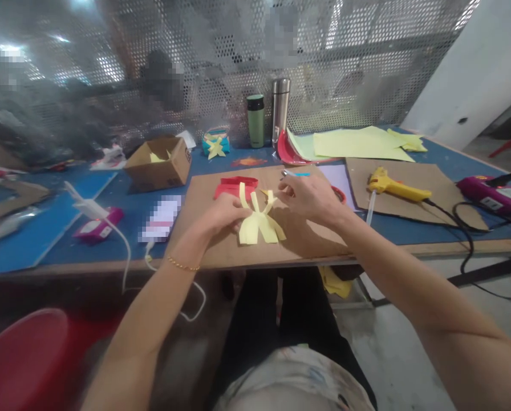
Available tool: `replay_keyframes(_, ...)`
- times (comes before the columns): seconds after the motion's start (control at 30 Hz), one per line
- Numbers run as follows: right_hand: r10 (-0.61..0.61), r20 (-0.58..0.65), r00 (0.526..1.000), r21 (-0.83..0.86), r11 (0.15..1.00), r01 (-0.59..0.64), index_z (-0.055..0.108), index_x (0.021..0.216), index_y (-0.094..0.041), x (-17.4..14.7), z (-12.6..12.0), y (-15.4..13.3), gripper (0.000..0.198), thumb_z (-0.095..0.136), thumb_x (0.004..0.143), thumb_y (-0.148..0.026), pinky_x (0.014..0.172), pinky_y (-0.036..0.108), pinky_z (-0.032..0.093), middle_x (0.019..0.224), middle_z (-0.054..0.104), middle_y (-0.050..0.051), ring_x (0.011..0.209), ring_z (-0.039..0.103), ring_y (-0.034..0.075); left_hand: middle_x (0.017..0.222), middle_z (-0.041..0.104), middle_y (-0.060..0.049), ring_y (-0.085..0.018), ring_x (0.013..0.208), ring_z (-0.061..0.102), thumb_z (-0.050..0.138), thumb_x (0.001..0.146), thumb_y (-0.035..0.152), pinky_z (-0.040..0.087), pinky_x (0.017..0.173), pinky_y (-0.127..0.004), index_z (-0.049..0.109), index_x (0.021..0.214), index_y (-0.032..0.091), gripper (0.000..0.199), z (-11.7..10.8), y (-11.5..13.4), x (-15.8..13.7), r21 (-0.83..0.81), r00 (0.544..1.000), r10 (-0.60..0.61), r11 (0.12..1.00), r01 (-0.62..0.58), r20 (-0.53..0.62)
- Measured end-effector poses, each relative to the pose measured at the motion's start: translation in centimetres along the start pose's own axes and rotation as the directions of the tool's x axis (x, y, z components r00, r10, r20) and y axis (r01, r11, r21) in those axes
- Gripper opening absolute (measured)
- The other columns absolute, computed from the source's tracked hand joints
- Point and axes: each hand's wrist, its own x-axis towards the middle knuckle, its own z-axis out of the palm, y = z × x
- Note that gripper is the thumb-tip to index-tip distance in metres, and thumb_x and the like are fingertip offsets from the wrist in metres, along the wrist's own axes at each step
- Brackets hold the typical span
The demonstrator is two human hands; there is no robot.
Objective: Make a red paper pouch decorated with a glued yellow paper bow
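A pale yellow cut-out [255, 224] with several strips, seemingly paper or thin foam, is between my hands over a cardboard sheet [213, 251]. My left hand [226, 213] grips its left edge, thumb on top. My right hand [309, 195] is closed at the upper right strip, fingertips pinching around its end. A small shiny item [286, 173] shows by the right index finger; its kind I cannot make out. Behind the left hand lies a folded red piece [237, 186]. Beyond the right hand a red loop [339, 195] peeks out, mostly hidden.
To the right, a yellow glue gun [398, 187] rests on cardboard, its cord hanging over the edge. Yellow sheets [358, 142], a steel flask [280, 108] and a green tumbler [256, 121] stand behind. Left are a cardboard box [159, 165] and a phone [161, 218] with its cable.
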Motion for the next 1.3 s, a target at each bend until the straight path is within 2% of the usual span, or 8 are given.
replay_keyframes(0.17,-0.433,0.025,0.901,-0.148,0.890,0.432,0.073,0.084,-0.015,-3.4,2.2,-0.5,0.027,0.051,0.100,-0.019,0.075,0.034,0.036,0.091,0.069,0.012,0.086,0.054,0.021,0.046,0.052,0.000,-0.011,0.045,0.052,0.064,0.088,0.011,0.040,0.050,-0.026,0.049,0.055,0.019,0.037,-0.1,0.4,-0.4,0.143,1.000,0.004,0.990,-0.007,0.026)
replay_keyframes(0.27,-0.501,0.078,0.862,-0.145,0.849,0.507,0.072,0.085,-0.016,-4.5,3.7,-0.3,0.027,0.051,0.101,-0.017,0.078,0.034,0.035,0.095,0.065,0.012,0.088,0.049,0.022,0.056,0.060,-0.004,-0.016,0.054,0.058,0.066,0.089,0.019,0.042,0.057,-0.030,0.056,0.062,0.019,0.028,-0.1,0.2,-1.1,0.448,0.994,0.069,0.894,-0.025,-0.082)
replay_keyframes(0.37,-0.500,0.057,0.864,-0.136,0.853,0.503,0.071,0.088,-0.016,-4.9,4.4,0.0,0.025,0.051,0.102,-0.017,0.079,0.035,0.034,0.094,0.063,0.011,0.086,0.045,0.022,0.086,0.074,-0.012,-0.025,0.079,0.067,0.066,0.093,0.026,0.048,0.071,-0.036,0.068,0.089,0.016,0.011,0.4,-0.7,-2.5,0.759,0.885,0.390,0.648,-0.068,-0.254)
replay_keyframes(0.47,-0.504,0.051,0.862,-0.127,0.853,0.506,0.070,0.085,-0.016,-5.0,4.5,0.1,0.023,0.053,0.100,-0.016,0.078,0.035,0.034,0.093,0.062,0.010,0.084,0.044,0.021,0.118,0.075,-0.017,-0.032,0.111,0.067,0.059,0.101,0.028,0.048,0.093,-0.044,0.070,0.110,0.014,0.020,1.3,-2.1,-3.8,0.850,0.745,0.665,0.423,-0.315,-0.054)
replay_keyframes(0.67,-0.539,0.043,0.841,-0.044,0.840,0.541,0.073,0.086,-0.018,-4.6,3.4,0.9,0.026,0.051,0.099,-0.015,0.080,0.034,0.039,0.095,0.067,0.010,0.088,0.054,0.022,0.131,0.074,-0.014,-0.027,0.124,0.067,0.052,0.108,0.037,0.041,0.107,-0.046,0.067,0.124,0.016,0.031,2.6,-4.7,-4.4,0.797,0.639,0.750,0.276,-0.538,0.172)
replay_keyframes(0.9,-0.052,-0.035,0.998,-0.394,0.919,0.034,0.076,0.101,-0.014,-2.4,-1.5,5.2,0.033,0.046,0.104,-0.029,0.076,0.035,0.042,0.102,0.073,0.018,0.092,0.065,0.027,0.128,0.075,-0.014,-0.026,0.119,0.069,0.056,0.106,0.034,0.043,0.103,-0.045,0.069,0.121,0.015,0.027,2.7,-5.2,-4.3,0.796,0.610,0.781,0.285,-0.534,0.130)
replay_keyframes(1.1,0.092,0.121,0.988,-0.543,0.840,-0.011,0.068,0.123,-0.007,-0.7,-0.5,6.8,0.035,0.047,0.103,-0.028,0.076,0.035,0.042,0.109,0.074,0.024,0.096,0.069,0.031,0.115,0.077,-0.015,-0.028,0.111,0.071,0.055,0.106,0.030,0.054,0.097,-0.044,0.071,0.111,0.013,0.024,2.9,-5.4,-4.2,0.784,0.572,0.813,0.284,-0.553,0.109)
replay_keyframes(1.3,0.154,-0.020,0.988,-0.331,0.931,-0.152,0.070,0.125,-0.013,0.4,-0.7,8.5,0.040,0.062,0.091,-0.033,0.072,0.034,0.044,0.099,0.076,0.016,0.085,0.068,0.028,0.109,0.076,-0.015,-0.027,0.106,0.071,0.052,0.106,0.028,0.059,0.096,-0.042,0.071,0.106,0.012,0.025,3.1,-5.7,-4.5,0.783,0.568,0.819,0.296,-0.547,0.087)
